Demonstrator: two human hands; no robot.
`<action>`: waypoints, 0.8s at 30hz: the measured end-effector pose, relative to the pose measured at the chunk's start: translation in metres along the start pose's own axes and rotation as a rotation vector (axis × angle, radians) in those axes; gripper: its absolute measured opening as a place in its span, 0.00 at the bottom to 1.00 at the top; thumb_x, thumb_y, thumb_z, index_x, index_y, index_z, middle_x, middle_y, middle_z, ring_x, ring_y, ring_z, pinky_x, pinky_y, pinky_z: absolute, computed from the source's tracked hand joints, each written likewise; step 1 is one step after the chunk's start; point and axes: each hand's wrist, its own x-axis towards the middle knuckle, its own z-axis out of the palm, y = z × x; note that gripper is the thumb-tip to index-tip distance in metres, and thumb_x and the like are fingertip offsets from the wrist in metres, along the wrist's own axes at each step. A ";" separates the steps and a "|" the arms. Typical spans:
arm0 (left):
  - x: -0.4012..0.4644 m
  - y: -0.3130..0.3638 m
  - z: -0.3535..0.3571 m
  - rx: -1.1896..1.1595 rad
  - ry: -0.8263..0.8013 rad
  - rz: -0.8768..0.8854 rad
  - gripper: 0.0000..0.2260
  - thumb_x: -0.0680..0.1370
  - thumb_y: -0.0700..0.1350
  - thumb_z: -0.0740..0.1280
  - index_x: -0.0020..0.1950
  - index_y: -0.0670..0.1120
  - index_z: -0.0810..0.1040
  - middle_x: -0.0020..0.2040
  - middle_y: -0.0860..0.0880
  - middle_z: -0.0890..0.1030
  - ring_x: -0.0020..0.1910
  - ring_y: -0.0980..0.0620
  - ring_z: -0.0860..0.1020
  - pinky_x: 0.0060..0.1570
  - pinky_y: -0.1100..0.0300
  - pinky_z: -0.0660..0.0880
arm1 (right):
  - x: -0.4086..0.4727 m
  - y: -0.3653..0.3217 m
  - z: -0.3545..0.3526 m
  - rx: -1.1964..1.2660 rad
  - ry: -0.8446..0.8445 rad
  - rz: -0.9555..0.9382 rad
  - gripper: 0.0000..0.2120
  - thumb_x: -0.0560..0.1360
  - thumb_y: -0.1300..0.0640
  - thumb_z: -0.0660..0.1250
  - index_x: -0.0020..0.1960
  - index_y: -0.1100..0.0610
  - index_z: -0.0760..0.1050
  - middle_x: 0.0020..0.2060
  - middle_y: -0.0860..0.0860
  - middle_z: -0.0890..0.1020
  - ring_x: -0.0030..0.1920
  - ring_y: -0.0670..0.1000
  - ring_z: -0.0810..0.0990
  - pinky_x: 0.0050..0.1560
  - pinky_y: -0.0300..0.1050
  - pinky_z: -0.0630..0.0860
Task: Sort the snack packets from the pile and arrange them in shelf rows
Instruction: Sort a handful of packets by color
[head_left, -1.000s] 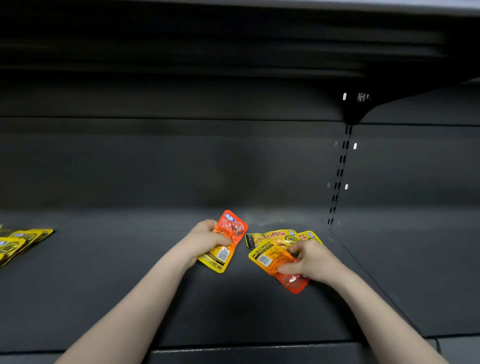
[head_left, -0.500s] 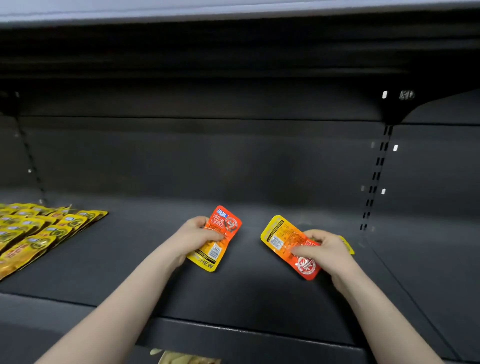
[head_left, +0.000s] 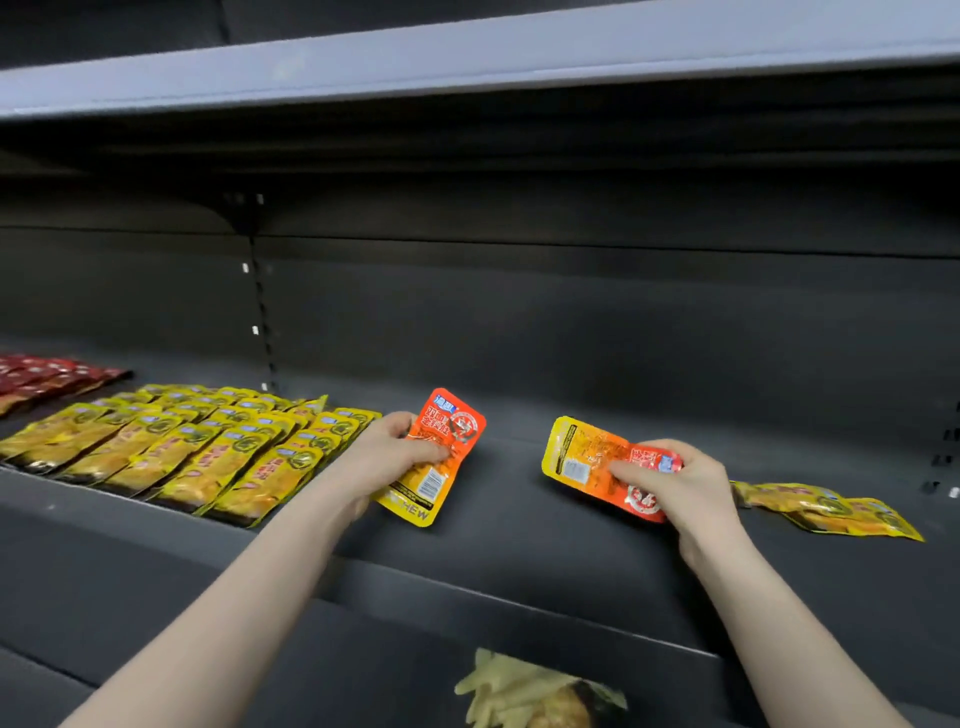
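At the bottom middle of the frame, closest of all, a pale yellow snack bag (head_left: 535, 693) pokes up from a lower level. Only part of it shows.

Just above it come two bare arms that reach onto the dark shelf (head_left: 519, 540). The left hand (head_left: 387, 457) is in the middle of the frame. Its fingers curl round one orange packet (head_left: 434, 457), held up off the shelf with the red end up. The right hand (head_left: 675, 483) is to the right of the middle. It pinches a second orange packet (head_left: 597, 462), held flat and sideways with the yellow end to the left. So there are two orange packets, one in each hand. I think they are held up like this because they do not match the yellow ones and need a row of their own.

At the right edge lies a small heap of yellow packets (head_left: 831, 512) on the shelf. It looks like two or three, but I cannot count them for sure. This may be what is left of the pile.

At the left, the yellow packets (head_left: 187, 447) lie in neat rows, side by side and overlapping, so they look sorted. There are too many to count well.

Far off at the upper left of the shelf sits a row of red packets (head_left: 47, 376), partly cut off by the edge.

Over it all runs a grey shelf edge (head_left: 467, 57).
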 end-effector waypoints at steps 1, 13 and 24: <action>0.000 -0.005 -0.021 -0.004 0.004 0.007 0.10 0.73 0.36 0.71 0.53 0.41 0.77 0.41 0.45 0.82 0.37 0.50 0.80 0.41 0.58 0.77 | -0.005 -0.001 0.019 0.038 0.013 -0.001 0.11 0.63 0.67 0.76 0.43 0.60 0.79 0.37 0.56 0.83 0.36 0.53 0.81 0.37 0.43 0.78; 0.022 -0.054 -0.241 -0.043 0.059 0.020 0.07 0.73 0.37 0.70 0.49 0.45 0.78 0.43 0.46 0.83 0.40 0.50 0.81 0.44 0.57 0.77 | -0.042 -0.023 0.228 0.201 0.069 0.016 0.05 0.70 0.63 0.73 0.43 0.57 0.78 0.42 0.56 0.83 0.42 0.52 0.82 0.46 0.44 0.78; 0.095 -0.086 -0.369 -0.049 0.146 0.029 0.10 0.73 0.37 0.71 0.53 0.42 0.78 0.46 0.42 0.84 0.43 0.45 0.82 0.50 0.50 0.77 | 0.019 -0.049 0.401 -0.004 -0.260 0.031 0.11 0.66 0.63 0.75 0.47 0.61 0.78 0.40 0.57 0.84 0.40 0.53 0.83 0.42 0.47 0.81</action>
